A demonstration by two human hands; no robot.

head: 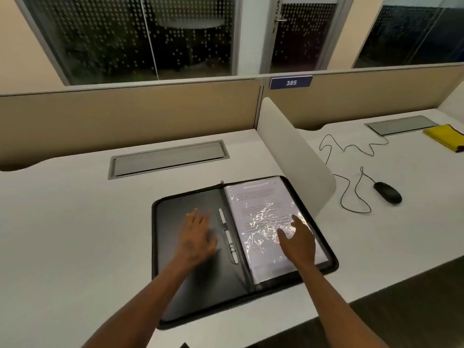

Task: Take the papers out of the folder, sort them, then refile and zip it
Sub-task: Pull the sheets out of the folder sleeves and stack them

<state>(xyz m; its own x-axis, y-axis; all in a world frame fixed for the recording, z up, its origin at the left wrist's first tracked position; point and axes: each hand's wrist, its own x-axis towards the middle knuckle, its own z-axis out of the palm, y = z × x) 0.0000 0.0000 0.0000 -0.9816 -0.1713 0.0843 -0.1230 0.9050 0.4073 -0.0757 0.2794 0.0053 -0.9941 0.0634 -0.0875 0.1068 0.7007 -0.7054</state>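
Desk (75,222) bears open folder (170,285); hands (197,237) on it.

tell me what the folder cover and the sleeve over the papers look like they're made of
Folder: looks like black leather or faux leather, with a matte, soft sheen; which one is unclear. Sleeve: seems clear glossy plastic film, with crinkled white glare and printed text showing through.

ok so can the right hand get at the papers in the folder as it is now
Probably yes: the folder lies open, and the right hand already rests on the papers in their shiny plastic sleeve. Nothing covers them.
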